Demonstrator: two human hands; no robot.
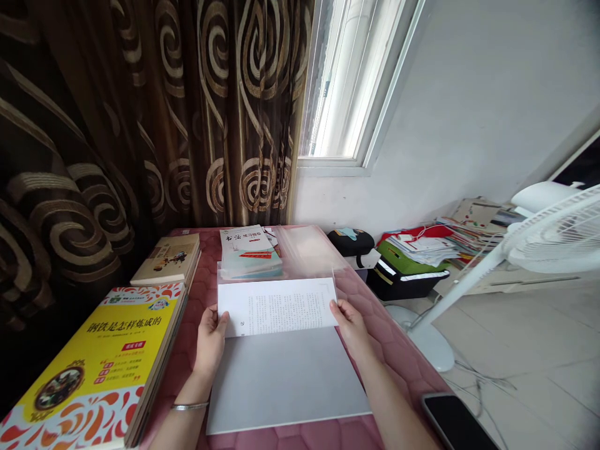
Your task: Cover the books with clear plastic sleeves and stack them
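Observation:
A white sheet of printed text point(277, 306) is folded up from a larger white page point(285, 381) lying on the pink quilted table point(398, 350). My left hand point(210, 340) pinches the sheet's left edge, and a bracelet is on that wrist. My right hand point(349, 325) pinches its right edge. A clear plastic sleeve point(304, 253) stands just behind the sheet, with a white and teal booklet point(248, 250) inside or behind it.
A yellow book point(100, 362) tops a stack at the left, with a tan book point(169, 257) beyond it. A black phone point(457, 425) lies at the table's right edge. A white fan point(539, 240), a bag and piled papers point(422, 247) are on the floor. A brown curtain point(140, 112) hangs behind.

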